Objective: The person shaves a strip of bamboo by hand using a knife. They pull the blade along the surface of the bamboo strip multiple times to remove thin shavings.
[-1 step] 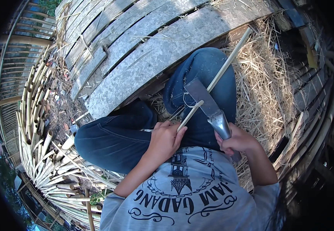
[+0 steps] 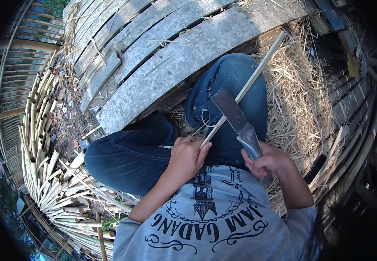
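Note:
My left hand (image 2: 187, 157) is closed around the lower end of a long thin bamboo strip (image 2: 260, 67), which slants up and to the right across my jeans. In my right hand (image 2: 264, 160) is a broad-bladed knife (image 2: 232, 111) with a metal handle, gripped by that handle. Its flat dark blade crosses the strip a little beyond my left hand and hides a short piece of it. A thin curled shaving (image 2: 204, 118) hangs by the strip, left of the blade.
Weathered wooden planks (image 2: 175, 61) form a low platform in front of my knees. A heap of pale bamboo shavings (image 2: 297, 87) lies to my right. Many cut bamboo poles (image 2: 73, 213) are stacked on the left, beside a slatted bamboo fence (image 2: 27, 61).
The knife blade has shifted slightly to the right and tilted a little. The curled shaving has moved slightly left. My left hand holds the strip in the same place.

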A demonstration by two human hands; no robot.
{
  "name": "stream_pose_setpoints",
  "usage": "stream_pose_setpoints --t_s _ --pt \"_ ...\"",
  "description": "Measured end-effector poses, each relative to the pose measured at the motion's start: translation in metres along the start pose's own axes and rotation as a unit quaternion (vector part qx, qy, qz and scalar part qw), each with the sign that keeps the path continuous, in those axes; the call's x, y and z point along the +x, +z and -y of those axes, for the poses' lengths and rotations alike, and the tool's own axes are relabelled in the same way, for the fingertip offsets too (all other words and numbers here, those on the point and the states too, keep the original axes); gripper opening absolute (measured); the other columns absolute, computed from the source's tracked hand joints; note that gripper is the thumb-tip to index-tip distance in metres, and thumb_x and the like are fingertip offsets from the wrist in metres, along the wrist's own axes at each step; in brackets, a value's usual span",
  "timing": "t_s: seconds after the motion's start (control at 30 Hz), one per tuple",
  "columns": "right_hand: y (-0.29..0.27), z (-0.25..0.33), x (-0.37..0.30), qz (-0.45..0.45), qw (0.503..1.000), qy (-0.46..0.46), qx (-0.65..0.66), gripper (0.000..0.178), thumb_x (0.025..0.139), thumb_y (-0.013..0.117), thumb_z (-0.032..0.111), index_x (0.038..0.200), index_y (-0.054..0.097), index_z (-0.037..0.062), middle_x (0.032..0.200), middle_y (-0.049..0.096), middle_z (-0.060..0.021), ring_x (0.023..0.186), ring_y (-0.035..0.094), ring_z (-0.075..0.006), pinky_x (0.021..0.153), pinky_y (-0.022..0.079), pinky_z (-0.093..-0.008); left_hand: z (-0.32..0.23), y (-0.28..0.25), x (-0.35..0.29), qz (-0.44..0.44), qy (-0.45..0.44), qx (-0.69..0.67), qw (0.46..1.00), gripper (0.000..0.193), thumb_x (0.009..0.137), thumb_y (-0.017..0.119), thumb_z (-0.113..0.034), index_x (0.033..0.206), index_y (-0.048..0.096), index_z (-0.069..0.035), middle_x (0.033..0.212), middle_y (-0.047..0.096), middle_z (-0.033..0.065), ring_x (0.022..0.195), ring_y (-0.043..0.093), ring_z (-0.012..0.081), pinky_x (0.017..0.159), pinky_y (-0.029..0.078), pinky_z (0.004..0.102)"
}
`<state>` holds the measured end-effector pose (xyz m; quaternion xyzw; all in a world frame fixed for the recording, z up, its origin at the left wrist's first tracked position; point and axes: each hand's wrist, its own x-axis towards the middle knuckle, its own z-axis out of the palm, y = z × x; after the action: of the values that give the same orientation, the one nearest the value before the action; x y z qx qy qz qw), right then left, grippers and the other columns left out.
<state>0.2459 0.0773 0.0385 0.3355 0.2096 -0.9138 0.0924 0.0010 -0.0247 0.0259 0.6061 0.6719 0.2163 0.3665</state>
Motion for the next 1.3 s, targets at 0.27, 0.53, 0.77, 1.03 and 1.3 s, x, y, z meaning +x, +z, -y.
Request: stream_pose_setpoints --t_s 0.27,0.53,0.77,1.03,1.3 --pt "0.032 0.008 -0.008 -0.283 0.947 -0.147 -0.048 0.014 0.071 0.056 -0.004 0.076 0.047 0.0032 0.056 0.049 -0.0054 0.039 0.048 -0.0135 0.040 0.041 -0.0311 0.000 -0.001 -0.001 -0.008 -0.003 -0.009 1.000 0.020 0.093 0.059 -0.018 0.091 0.069 -0.001 0.069 0.059 0.0148 0.068 0.056 0.0319 0.069 0.043 0.0409" --pt "0.011 -0.002 -0.002 -0.146 0.972 -0.007 -0.183 0.012 0.071 0.057 -0.003 0.077 0.049 0.0029 0.054 0.049 -0.0033 0.042 0.051 -0.0115 0.041 0.042 -0.0285 -0.001 -0.001 -0.001 0.003 -0.012 -0.001 1.000 0.021 0.093 0.060 -0.019 0.090 0.069 -0.001 0.070 0.060 0.0151 0.069 0.057 0.0328 0.070 0.043 0.0410" --pt "0.025 -0.007 0.003 -0.008 0.995 -0.061 0.077 0.017 0.073 0.059 -0.006 0.080 0.046 0.0032 0.052 0.046 -0.0047 0.040 0.049 -0.0138 0.040 0.041 -0.0293 -0.003 -0.002 -0.001 -0.010 -0.008 -0.009 1.000 0.020 0.093 0.060 -0.019 0.093 0.069 -0.001 0.071 0.060 0.0157 0.071 0.057 0.0333 0.071 0.043 0.0413" --pt "0.034 -0.008 0.003 -0.150 0.973 -0.005 -0.178 0.012 0.070 0.058 -0.005 0.075 0.049 0.0019 0.054 0.052 -0.0055 0.043 0.054 -0.0129 0.042 0.043 -0.0282 -0.005 -0.005 -0.002 0.004 -0.008 -0.001 1.000 0.020 0.092 0.060 -0.018 0.095 0.069 0.000 0.070 0.060 0.0160 0.069 0.057 0.0336 0.070 0.044 0.0417" --pt "0.018 -0.017 0.009 0.053 0.993 -0.060 0.089 0.020 0.069 0.059 -0.005 0.078 0.044 0.0051 0.051 0.042 -0.0031 0.036 0.043 -0.0120 0.037 0.039 -0.0290 -0.004 -0.003 0.002 -0.004 0.011 0.007 1.000 0.019 0.092 0.061 -0.018 0.092 0.069 0.000 0.071 0.061 0.0160 0.070 0.057 0.0332 0.070 0.044 0.0418"
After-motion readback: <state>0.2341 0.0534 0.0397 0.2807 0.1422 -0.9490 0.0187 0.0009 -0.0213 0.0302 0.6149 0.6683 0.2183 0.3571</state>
